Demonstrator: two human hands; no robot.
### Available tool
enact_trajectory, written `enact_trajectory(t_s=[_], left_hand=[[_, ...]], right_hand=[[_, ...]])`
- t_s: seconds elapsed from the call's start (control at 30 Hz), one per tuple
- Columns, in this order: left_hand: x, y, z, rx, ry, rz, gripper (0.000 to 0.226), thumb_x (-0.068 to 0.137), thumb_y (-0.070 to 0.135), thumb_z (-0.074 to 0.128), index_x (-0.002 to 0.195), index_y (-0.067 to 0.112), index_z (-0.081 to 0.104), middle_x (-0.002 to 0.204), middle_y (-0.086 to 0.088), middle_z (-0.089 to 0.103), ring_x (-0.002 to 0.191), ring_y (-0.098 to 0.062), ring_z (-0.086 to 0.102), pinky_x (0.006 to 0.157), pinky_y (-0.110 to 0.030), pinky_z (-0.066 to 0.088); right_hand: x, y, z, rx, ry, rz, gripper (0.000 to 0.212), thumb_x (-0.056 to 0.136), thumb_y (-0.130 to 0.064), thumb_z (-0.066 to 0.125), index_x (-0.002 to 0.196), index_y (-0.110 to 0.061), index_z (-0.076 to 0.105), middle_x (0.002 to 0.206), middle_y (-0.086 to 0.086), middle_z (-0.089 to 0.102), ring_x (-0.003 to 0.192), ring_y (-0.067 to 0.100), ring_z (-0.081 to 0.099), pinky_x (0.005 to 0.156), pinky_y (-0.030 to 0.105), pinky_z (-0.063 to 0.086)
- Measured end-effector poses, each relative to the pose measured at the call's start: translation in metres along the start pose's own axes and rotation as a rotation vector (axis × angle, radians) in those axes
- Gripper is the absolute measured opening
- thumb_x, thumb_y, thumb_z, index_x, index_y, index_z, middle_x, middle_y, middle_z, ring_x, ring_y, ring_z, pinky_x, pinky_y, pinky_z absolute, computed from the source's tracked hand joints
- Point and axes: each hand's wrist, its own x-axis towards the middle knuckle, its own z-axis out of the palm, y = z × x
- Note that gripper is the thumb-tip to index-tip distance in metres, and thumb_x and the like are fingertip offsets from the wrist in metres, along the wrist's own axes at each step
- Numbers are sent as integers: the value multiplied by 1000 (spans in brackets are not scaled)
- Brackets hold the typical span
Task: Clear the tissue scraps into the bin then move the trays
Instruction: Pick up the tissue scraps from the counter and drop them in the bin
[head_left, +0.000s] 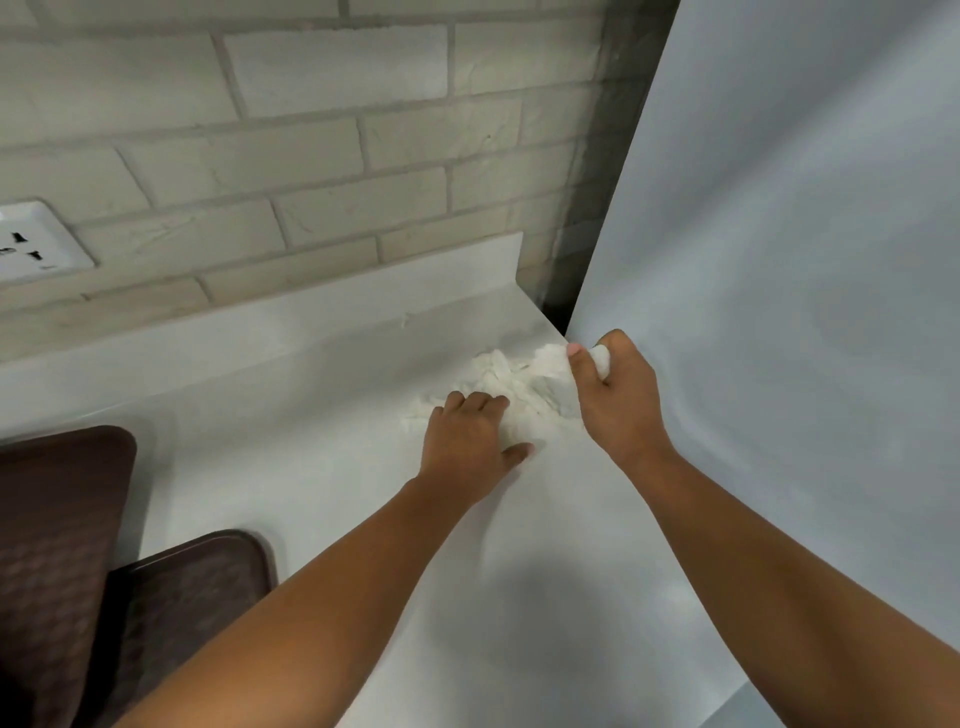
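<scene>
1. Head view, and both hands are in on the tissue scraps (511, 382), a loose white heap at the far right of the table (311, 426), hard up against the pale panel (779, 260).
2. Right hand (618, 402) has its fingers curled round a wad of it, thumb clamped on top. Left hand (472, 441) lies on the heap's near-left edge, fingers side by side, thumb splayed, pressing rather than holding.
3. The heap points nowhere as such. Its long spread runs diagonally, from the left hand up and right towards the corner by the panel.
4. The risk, I'd say: these bits are light and unbunched, so a quick lift could shed pieces over the table's right edge or into the dark gap behind the panel.
5. One small fleck (403, 320) sits apart at the back ledge and is easy to miss.
6. No bin in sight, so a half-gathered handful may trail scraps on the way.
7. The two brown trays (67, 519) wait well to the left, untouched.
</scene>
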Motion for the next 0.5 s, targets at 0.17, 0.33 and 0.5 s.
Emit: enact_trajectory(t_s=[0.17,0.33,0.5], left_hand=[[-7,9,7,81,-40,2,37,90,52,54,112,24,63,107,-1,60,97,-23,55,79,-33,47],[-28,15,6,18,-79,39,21,95,22,46,103,19,65,98,-2,62,89,-24,57,74,-35,48],[-50,18,-2,-73,-153,77,33,91,10,44,120,23,54,99,-1,64,93,-23,57,78,-36,48]], right_hand=[[-9,18,-14,92,-41,67,19,100,-28,50,96,-12,59,90,-4,64,69,12,68,68,34,59],[-25,21,-29,128,-55,97,27,101,-27,49,81,-10,42,66,4,47,56,22,59,51,28,49],[-41,25,-45,150,-64,91,26,98,-41,50,77,-33,36,67,2,49,58,23,51,56,38,47]])
